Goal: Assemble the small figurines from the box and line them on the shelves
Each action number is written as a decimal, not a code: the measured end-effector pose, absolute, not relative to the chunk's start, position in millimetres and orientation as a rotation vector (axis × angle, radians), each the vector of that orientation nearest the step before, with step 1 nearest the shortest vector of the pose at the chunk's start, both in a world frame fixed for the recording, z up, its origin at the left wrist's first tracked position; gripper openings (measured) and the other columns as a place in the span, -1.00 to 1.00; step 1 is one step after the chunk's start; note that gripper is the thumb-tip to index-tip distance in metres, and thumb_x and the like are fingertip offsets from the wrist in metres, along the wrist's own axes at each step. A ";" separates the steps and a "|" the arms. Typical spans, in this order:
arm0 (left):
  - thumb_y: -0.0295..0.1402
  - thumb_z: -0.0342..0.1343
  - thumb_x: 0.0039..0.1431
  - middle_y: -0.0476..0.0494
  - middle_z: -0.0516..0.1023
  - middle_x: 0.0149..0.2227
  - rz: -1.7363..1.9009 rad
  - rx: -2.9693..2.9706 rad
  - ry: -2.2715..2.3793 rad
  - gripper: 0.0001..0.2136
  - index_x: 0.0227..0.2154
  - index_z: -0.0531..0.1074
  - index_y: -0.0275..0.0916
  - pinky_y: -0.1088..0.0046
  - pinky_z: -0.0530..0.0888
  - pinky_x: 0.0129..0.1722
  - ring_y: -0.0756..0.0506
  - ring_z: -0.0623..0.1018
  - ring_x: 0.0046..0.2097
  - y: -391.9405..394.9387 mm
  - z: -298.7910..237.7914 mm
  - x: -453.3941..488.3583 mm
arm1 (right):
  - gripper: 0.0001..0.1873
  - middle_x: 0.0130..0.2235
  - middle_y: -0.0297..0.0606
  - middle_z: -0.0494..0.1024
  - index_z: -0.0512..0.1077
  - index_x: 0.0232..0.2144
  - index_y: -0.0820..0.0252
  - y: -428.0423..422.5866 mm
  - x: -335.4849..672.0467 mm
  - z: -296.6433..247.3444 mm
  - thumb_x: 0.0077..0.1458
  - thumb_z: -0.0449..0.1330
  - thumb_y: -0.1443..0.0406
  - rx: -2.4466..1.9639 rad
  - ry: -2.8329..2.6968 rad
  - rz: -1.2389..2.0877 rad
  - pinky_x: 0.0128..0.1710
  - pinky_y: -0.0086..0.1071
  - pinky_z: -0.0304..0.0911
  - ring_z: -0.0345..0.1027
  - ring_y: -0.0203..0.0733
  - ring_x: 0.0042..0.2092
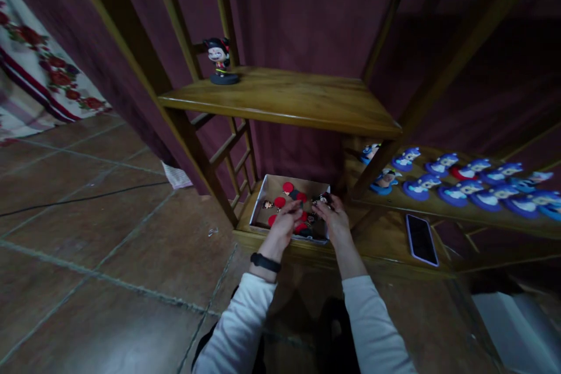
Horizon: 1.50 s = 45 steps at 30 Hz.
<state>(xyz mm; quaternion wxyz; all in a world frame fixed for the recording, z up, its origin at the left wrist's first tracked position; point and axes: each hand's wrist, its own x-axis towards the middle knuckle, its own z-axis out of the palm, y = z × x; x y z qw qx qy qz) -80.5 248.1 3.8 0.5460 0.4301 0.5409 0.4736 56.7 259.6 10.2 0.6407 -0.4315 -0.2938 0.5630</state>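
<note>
A shallow white cardboard box [255, 210] sits on the low wooden shelf, holding several small figurines with red or black bases. My left hand [286, 222], with a black band on its wrist, reaches into the box with its fingers extended over the figurines. My right hand [336, 215] is at the box's right side, its fingers closed around a dark-haired figurine [322, 198]. Part of that figurine is hidden by the fingers. On the shelf above, a black-haired figurine [218, 58] stands upright on a dark round base, apart from both hands.
Several blue-and-white figurines [460, 190] stand in rows on the right shelf. Below them lies a phone [421, 239]. A wooden upper shelf [298, 96] overhangs the box, with slanted posts on either side. A cable [87, 196] crosses the tiled floor at left.
</note>
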 end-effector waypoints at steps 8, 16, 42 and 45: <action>-0.50 -0.03 0.11 -0.32 0.34 -0.04 0.843 2.051 1.759 -0.64 0.01 0.29 -0.25 0.15 0.25 0.02 -0.22 0.29 0.04 211.2 19.0 -88.4 | -0.54 -0.37 -0.41 0.46 0.35 -0.27 0.12 248.6 51.8 12.1 -0.29 0.38 0.21 -1.017 -0.759 1.290 -0.21 -0.25 0.43 0.43 -0.28 -0.33; -0.56 -0.13 0.14 -0.36 0.39 -0.14 0.513 2.569 1.701 -0.73 -0.13 0.36 -0.34 0.16 0.19 0.01 -0.23 0.29 0.01 204.4 18.3 -80.5 | -0.56 -0.34 -0.40 0.46 0.34 -0.32 0.16 245.3 52.3 11.3 -0.33 0.39 0.27 -1.028 -0.812 1.258 -0.19 -0.29 0.41 0.40 -0.31 -0.31; -0.43 0.11 0.06 -0.18 0.53 -0.31 1.145 0.468 0.856 -0.89 -0.32 0.43 -0.32 0.30 0.44 -0.16 -0.06 0.52 -0.27 222.4 12.0 -87.1 | -0.57 -0.35 -0.38 0.48 0.37 -0.25 0.14 242.3 53.8 9.0 -0.25 0.33 0.24 -1.141 -0.988 1.176 -0.26 -0.33 0.39 0.40 -0.30 -0.38; -0.50 0.10 0.07 -0.15 0.54 -0.36 1.153 0.332 0.739 -0.95 -0.39 0.43 -0.33 0.34 0.45 -0.15 -0.03 0.54 -0.30 220.7 11.8 -87.7 | -0.61 -0.32 -0.38 0.49 0.38 -0.26 0.13 243.3 50.0 7.6 -0.23 0.31 0.25 -1.186 -1.071 1.070 -0.22 -0.36 0.35 0.40 -0.29 -0.33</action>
